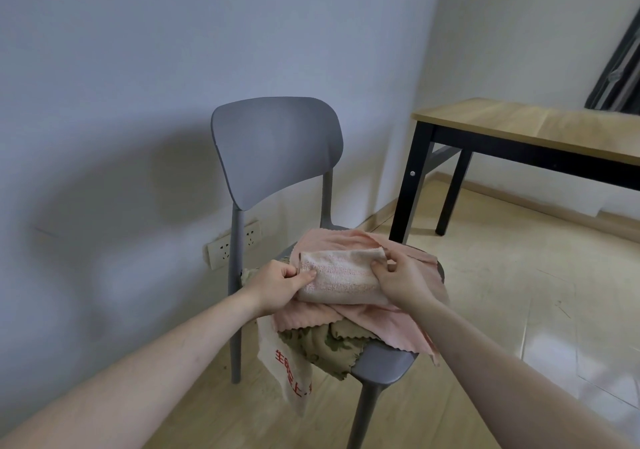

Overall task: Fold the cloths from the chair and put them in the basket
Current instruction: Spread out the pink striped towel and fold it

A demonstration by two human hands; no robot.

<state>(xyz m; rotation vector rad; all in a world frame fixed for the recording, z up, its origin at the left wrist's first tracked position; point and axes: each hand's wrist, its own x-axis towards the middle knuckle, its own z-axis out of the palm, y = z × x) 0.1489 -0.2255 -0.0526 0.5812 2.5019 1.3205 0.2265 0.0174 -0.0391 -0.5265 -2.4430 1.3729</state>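
Now, folded cloth (337, 277) (pale pink) between both hands' fingers (306, 276), over chair (277, 147)

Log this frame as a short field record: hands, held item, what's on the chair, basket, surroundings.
left hand: grips the towel's left end
right hand: grips its right end
towel: pale pink, folded, held over the pile
chair: grey; pink cloth, floral cloth, white cloth with red print on the seat
basket: not in view
table: wooden top, right

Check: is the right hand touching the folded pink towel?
Touching. The head view shows the right hand pinching the folded pink towel's right end, fingers wrapped over its edge.
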